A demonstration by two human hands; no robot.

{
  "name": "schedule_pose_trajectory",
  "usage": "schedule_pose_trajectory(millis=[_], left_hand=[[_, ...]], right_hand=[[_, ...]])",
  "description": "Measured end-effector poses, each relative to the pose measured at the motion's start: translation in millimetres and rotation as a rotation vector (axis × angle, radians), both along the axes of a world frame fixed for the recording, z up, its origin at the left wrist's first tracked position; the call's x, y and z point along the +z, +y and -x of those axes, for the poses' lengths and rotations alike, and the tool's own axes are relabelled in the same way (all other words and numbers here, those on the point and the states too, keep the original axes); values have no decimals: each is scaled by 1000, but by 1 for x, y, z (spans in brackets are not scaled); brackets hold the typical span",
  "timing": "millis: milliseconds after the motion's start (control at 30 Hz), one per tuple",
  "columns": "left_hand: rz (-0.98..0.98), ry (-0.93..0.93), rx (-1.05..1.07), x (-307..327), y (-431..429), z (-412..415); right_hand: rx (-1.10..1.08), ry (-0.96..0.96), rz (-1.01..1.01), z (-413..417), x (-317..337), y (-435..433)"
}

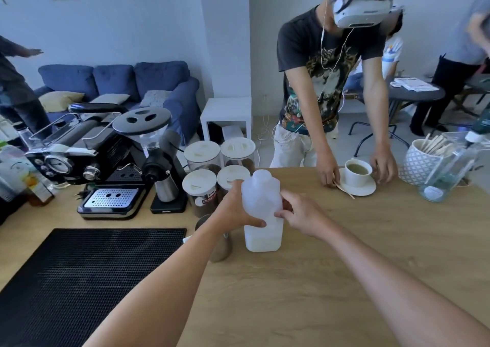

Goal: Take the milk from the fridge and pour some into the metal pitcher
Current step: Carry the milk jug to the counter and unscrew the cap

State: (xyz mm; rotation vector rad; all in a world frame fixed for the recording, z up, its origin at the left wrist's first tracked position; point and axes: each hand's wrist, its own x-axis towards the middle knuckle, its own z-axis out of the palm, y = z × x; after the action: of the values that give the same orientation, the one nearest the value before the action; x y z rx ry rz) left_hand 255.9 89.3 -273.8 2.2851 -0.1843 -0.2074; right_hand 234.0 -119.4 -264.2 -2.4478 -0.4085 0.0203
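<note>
both arms reach out. the left hand (233, 208) wraps around the milk jug (262, 211), the right hand (302, 215) pinches its side. it stands upright on the surface (344, 253), just beside the metal pitcher (218, 248).

two bare forearms enter my headcam view from the bottom edge, both uncovered along their whole visible length, with no sleeve or cuff reaching into frame. my left hand (236, 208) and my right hand (302, 215) are bare too: i see no glove, ring, watch or band at either wrist. the left arm shows from roughly the elbow up; the right runs in from the lower right corner. knuckles and tendons stand out on the back of the right hand. nothing else of my body shows, so what i wear cannot be told.
</note>
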Motion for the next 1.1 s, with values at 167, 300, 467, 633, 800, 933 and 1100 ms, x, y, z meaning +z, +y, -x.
schedule_pose_trajectory(millis=[167,300,467,633,800,933,1100], left_hand=[[51,14,-61,7,7,-3],[79,-44,-80,22,13,-13],[-73,-72,-126,34,11,-22],[-67,-100,-159,32,17,-23],[-49,-107,-194,32,19,-22],[-60,-109,-202,33,18,-24],[-74,-92,-207,33,18,-25]], right_hand=[[-36,50,-5,-6,22,-9],[-123,-104,-11,-18,70,-5],[-100,-63,349,-32,105,29],[-83,-31,526,-40,108,51],[-74,-8,537,-35,111,61],[-38,11,537,-38,111,63],[32,67,526,-41,112,62]])
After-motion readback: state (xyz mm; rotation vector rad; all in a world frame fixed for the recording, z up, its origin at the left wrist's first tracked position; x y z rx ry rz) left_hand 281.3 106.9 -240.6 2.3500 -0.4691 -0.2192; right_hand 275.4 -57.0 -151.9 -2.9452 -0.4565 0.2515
